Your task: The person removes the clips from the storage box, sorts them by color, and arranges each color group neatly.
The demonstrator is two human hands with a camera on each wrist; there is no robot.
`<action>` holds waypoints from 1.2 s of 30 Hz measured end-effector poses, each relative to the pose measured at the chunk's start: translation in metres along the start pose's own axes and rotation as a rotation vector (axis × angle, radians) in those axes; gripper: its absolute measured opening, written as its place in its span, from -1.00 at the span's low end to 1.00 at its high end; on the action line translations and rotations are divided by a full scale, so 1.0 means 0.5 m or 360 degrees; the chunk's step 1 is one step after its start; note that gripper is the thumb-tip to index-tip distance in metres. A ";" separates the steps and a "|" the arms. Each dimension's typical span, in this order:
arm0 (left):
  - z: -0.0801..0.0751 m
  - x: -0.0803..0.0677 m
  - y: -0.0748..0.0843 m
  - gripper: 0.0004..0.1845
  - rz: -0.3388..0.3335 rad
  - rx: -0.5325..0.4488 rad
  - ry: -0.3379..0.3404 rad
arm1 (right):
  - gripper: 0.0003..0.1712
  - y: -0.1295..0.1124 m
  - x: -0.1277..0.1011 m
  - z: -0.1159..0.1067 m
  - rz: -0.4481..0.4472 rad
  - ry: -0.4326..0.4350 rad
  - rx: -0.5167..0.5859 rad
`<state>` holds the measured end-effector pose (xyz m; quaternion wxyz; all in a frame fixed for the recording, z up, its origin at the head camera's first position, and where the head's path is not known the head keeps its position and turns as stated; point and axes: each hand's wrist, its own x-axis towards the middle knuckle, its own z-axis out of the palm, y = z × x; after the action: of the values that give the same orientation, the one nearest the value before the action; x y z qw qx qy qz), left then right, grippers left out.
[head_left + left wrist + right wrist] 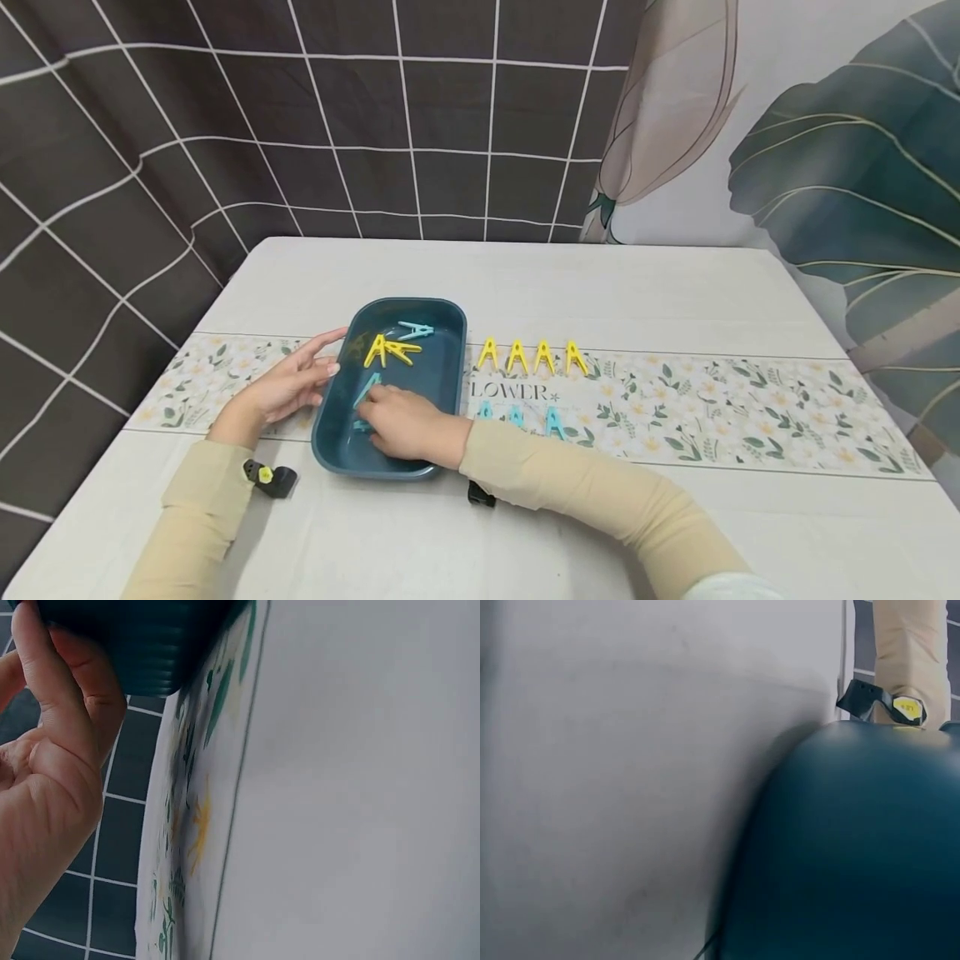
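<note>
A dark teal tray (450, 400) stands on the table with yellow clothespins (397, 352) and light blue clothespins (416, 330) lying in it. My left hand (288, 387) is at the tray's left side, its fingers extended and touching the wall; in the left wrist view those fingers (56, 690) rest against the tray's outside. My right hand (405, 423) reaches down into the tray's near part, fingers bent beside a tilted light blue clothespin (368, 388). Its fingertips are partly hidden, so a grip cannot be made out. The right wrist view shows only the tray's outer wall (847, 847).
Right of the tray, several yellow clothespins (516, 356) stand in a row on the floral band (720, 408). Below them is a row of light blue clothespins (555, 422), partly behind my right forearm. A dark gridded curtain (450, 108) hangs behind the table.
</note>
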<state>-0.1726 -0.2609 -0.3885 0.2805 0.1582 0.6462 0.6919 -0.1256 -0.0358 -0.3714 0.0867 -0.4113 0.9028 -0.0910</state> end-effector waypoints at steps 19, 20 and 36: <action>0.001 -0.004 -0.005 -0.36 0.0030 0.0000 -0.0026 | -0.71 0.001 -0.001 0.013 -0.0014 -0.0034 -0.0053; 0.001 -0.004 -0.005 -0.36 0.0030 0.0005 -0.0022 | -0.71 0.000 -0.001 0.013 -0.0014 -0.0037 -0.0052; 0.007 -0.004 0.006 -0.36 0.0005 0.0128 0.0051 | -0.74 0.000 -0.007 -0.008 0.0011 0.0087 0.0025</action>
<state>-0.1695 -0.2593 -0.3849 0.2623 0.1592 0.6776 0.6683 -0.1245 -0.0328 -0.3670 0.0656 -0.4047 0.9055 -0.1091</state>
